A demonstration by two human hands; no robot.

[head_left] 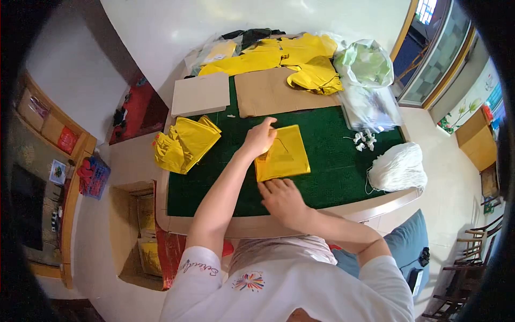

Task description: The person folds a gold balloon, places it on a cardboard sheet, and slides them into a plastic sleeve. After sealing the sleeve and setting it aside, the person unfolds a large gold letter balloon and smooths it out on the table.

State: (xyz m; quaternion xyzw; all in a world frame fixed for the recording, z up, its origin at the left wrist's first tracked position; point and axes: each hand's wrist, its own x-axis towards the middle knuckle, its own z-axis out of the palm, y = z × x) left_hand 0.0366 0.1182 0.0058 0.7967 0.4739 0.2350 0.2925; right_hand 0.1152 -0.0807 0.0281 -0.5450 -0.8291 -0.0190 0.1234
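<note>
A yellow packet [284, 153] lies on the green-topped surface [332, 161], right of the left hand [260, 140], which curls at its left edge; whether it grips is unclear. The right hand [287, 203], palm down with fingers slightly spread, sits at the packet's near edge. Some left fingertips are hidden, and the packet's markings are unreadable.

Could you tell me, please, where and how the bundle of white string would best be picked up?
I'd take the white string bundle around its thick middle, coming from above with the fingers spread wide: it lies as a soft, rounded mound with its top uncovered. The loose strands trailing at its left side are probably best avoided.
</note>
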